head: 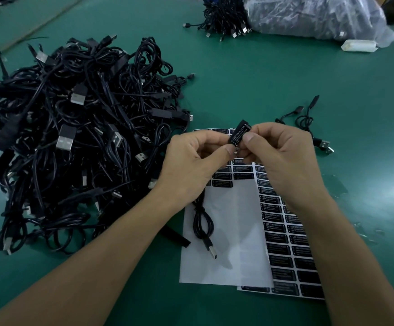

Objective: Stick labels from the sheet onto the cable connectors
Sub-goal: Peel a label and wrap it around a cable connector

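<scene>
Above the label sheet (224,231), both hands' fingers (250,137) pinch the labelled connector (240,135).

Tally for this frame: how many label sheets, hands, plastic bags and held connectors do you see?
Label sheets: 2, upper, lower
Hands: 2, left hand, right hand
Plastic bag: 1
Held connector: 1
Total: 6
</scene>
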